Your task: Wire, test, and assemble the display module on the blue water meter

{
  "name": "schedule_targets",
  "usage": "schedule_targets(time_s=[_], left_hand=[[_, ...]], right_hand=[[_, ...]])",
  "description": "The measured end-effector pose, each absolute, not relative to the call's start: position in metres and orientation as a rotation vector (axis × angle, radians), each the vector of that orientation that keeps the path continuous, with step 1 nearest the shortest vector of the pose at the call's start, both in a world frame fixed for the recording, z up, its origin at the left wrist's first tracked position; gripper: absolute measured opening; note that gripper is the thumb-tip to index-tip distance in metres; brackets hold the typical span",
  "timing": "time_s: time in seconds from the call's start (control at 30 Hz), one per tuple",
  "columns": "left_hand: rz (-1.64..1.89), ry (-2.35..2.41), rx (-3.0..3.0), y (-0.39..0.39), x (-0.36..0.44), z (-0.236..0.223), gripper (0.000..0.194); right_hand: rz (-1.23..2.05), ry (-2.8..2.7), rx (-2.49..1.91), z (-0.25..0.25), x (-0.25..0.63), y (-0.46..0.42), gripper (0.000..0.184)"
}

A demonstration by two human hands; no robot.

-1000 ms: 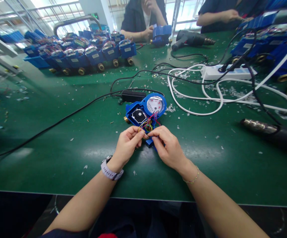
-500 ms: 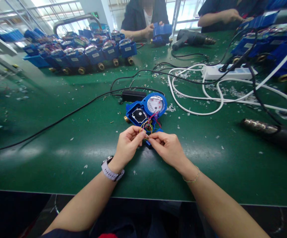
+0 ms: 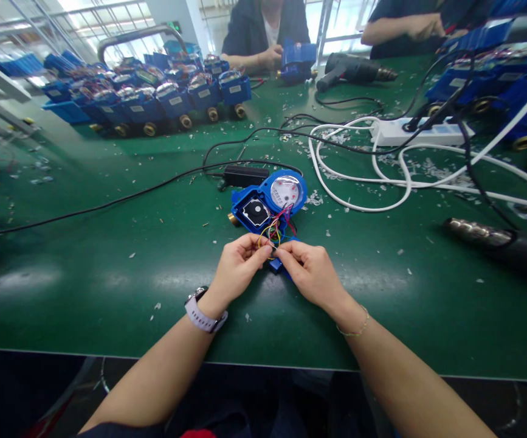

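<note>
A blue water meter (image 3: 265, 201) lies on the green table, its round dial facing up and its side compartment uncovered. Thin yellow, red and white wires (image 3: 273, 229) loop out of it toward me. At its near side, my left hand (image 3: 244, 261) is closed, pinching wires between thumb and forefinger. Close against those fingertips, my right hand (image 3: 306, 267) pinches wire ends too; a small dark spot shows between the two hands. Fingers cover most of what they hold. Beneath them sits a small blue and black part (image 3: 275, 265).
A black adapter box (image 3: 245, 176) lies behind the meter. White cable loops and a power strip (image 3: 420, 131) are at right, near a heat gun (image 3: 495, 240). Rows of blue meters (image 3: 172, 100) stand at back left. Another heat gun (image 3: 357, 69) and two co-workers are across the table.
Both hands stay nearly in place; my left fingertips have shifted slightly right, closer to the right ones. The black cable's left end has moved up. Across the table, the co-workers' hands have shifted.
</note>
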State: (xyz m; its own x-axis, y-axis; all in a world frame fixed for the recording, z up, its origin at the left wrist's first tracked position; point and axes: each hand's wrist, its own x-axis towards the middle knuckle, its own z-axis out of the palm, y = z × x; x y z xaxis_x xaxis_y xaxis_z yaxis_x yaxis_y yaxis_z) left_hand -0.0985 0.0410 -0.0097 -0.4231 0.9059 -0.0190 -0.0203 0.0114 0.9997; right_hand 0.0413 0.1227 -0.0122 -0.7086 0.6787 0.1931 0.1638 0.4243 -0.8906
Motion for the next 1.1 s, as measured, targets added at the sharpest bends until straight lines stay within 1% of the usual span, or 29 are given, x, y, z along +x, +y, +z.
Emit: schedule_targets(time_s=[0.17, 0.37, 0.5, 0.77, 1.1], left_hand=[[1.508, 1.585, 1.018, 0.0404, -0.0994, -0.0121, 0.020], [1.525, 1.608, 0.975, 0.0407, -0.1003, -0.0112, 0.018], [1.553, 1.562, 0.874, 0.0410, -0.1009, -0.0112, 0.020], [1.559, 1.548, 0.876, 0.0406, -0.1027, -0.0099, 0.021], [1.382, 1.585, 1.064, 0.0374, -0.1050, -0.0071, 0.018]], right_hand=[[1.297, -2.141, -0.698, -0.0113, 0.0415, 0.1229, 0.026], [1.325, -2.134, -0.685, -0.0120, 0.0418, 0.1213, 0.014], [1.324, -2.140, -0.687, -0.0135, 0.0410, 0.1223, 0.021], [1.310, -2.123, -0.718, -0.0125, 0.0428, 0.1237, 0.026], [1.289, -2.122, -0.738, -0.0117, 0.0422, 0.1246, 0.032]])
